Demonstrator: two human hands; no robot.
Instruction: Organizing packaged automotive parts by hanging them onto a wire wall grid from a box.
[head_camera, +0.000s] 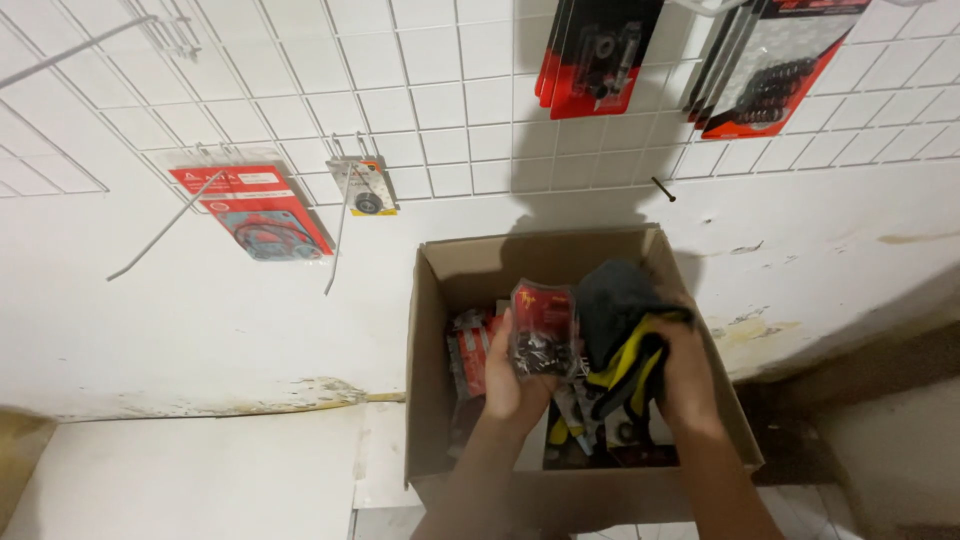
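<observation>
While over box (440, 300): hands (515, 385) gripping packets (543, 328)

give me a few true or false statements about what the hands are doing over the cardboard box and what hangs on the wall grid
1. The left hand holds a small clear packet with a red card over the cardboard box. True.
2. The right hand is empty. False: it grips a black and yellow cloth bundle.
3. The box is empty. False: more red and black packets lie inside it.
4. Red and black packets hang on the white wire grid above the box. True.
5. The box is closed. False: its flaps are open.
</observation>
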